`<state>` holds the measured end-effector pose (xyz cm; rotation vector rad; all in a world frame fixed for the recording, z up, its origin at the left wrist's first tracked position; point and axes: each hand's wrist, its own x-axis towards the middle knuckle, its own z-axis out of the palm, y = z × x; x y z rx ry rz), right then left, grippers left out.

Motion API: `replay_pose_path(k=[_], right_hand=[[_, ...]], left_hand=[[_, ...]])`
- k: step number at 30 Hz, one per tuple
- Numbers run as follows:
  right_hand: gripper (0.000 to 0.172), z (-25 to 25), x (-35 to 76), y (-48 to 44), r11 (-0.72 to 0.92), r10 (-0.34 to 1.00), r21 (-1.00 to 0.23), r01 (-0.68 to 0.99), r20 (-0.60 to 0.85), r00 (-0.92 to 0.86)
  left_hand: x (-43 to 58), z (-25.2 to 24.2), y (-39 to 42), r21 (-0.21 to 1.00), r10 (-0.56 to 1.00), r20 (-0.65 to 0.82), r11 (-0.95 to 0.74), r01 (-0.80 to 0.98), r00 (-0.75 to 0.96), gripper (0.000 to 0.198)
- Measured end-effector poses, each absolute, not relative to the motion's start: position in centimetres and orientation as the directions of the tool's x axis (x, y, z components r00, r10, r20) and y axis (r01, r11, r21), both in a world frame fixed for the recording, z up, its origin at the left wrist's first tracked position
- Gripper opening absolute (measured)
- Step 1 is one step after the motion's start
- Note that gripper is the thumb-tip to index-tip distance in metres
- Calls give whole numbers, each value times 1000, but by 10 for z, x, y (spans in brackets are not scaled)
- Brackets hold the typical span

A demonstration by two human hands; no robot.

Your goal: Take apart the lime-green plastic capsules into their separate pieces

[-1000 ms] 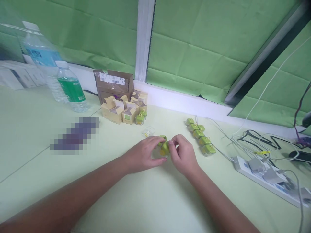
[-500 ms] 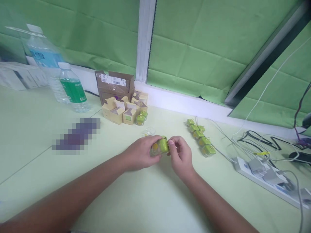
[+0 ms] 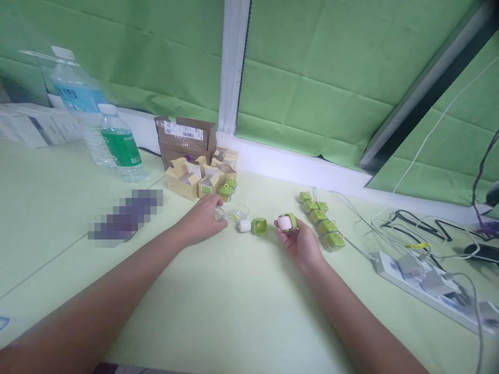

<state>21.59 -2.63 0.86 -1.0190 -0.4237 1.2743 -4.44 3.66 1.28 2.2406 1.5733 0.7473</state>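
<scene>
Along the back of the table (image 3: 218, 301), I see a brown carton (image 3: 187, 141) standing behind flap-up tan boxes (image 3: 182, 185), their contents hidden from me. Nearer, the left hand (image 3: 200, 218) pinches a mostly covered clear cup (image 3: 220, 213), while the right hand (image 3: 306, 246) cradles a green cap (image 3: 293, 221) holding a white insert (image 3: 285, 223), left of a row of green-lidded containers (image 3: 318, 215). Between the hands lie a clear container (image 3: 240, 211), a hollow green lid (image 3: 259, 226) and a small white piece (image 3: 245, 225).
</scene>
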Motion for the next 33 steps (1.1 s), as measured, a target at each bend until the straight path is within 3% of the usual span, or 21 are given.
replay_pose_path(k=[4,8,13,16,20,26,33], right_hand=[[17,14,211,-29,-102,903,-778,-620,-334,271],[18,19,209,-31,-133,919,-759,-637,-335,208],[14,23,205,-37,-154,975,-766,-624,-219,28],[16,23,199,-44,-113,993,-791,-602,-102,-53],[27,24,192,-52,-88,991,-807,-585,-15,-129],[28,25,187,-58,-81,976,-807,-585,54,-209],[32,23,189,-57,-105,969,-813,-573,46,-244]], left_hand=[[-49,5,43,473,940,212,-337,814,267,43],[-43,15,36,396,881,372,-434,809,291,50],[-24,35,11,417,728,601,-638,647,330,25],[-7,37,-9,489,721,567,-684,541,399,24],[10,35,-25,583,784,464,-620,525,411,27],[16,29,-27,734,841,388,-530,425,378,22],[20,23,-27,783,846,390,-512,353,364,19]])
